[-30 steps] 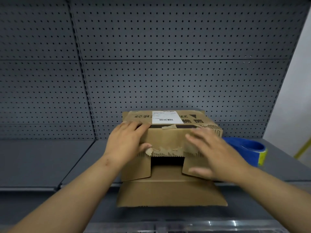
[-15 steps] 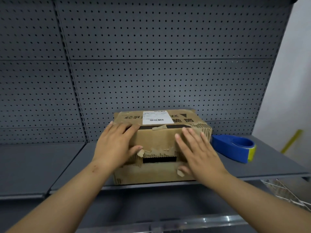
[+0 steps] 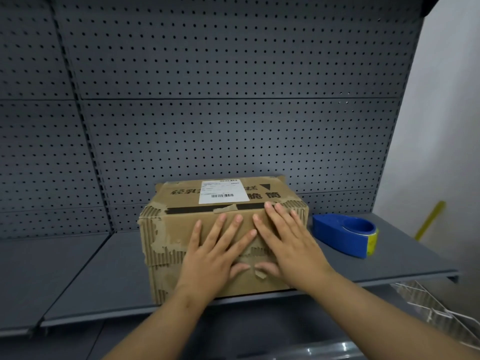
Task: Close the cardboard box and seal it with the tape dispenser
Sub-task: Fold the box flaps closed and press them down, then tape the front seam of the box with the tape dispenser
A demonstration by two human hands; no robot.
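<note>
A grey pegboard is rising behind a grey metal shelf, and a white wall is showing at the far right. The box is sitting on the shelf, near its front edge, with the pegboard just behind it. Its cardboard is looking worn, with torn tape and bare corrugation showing along the left corner and the top edges. A white label with a barcode is lying on top of the box, beside printed black characters, and a dark slit is running between the top flaps just in front of the label. Both hands are pressing flat against the front face of the box, fingers spread and gripping nothing. The left hand is lying on the middle of that face, its fingertips reaching up toward the top edge. The right hand is lying just right of it, fingertips at the top front edge of the box, and the two thumbs are almost meeting low on the front face, next to a small torn scrap of cardboard. The blue dispenser is resting on the shelf to the right of the box, apart from it, with yellow-green showing on its near end. A wire rack is showing below the shelf, down and to the right of the box.
</note>
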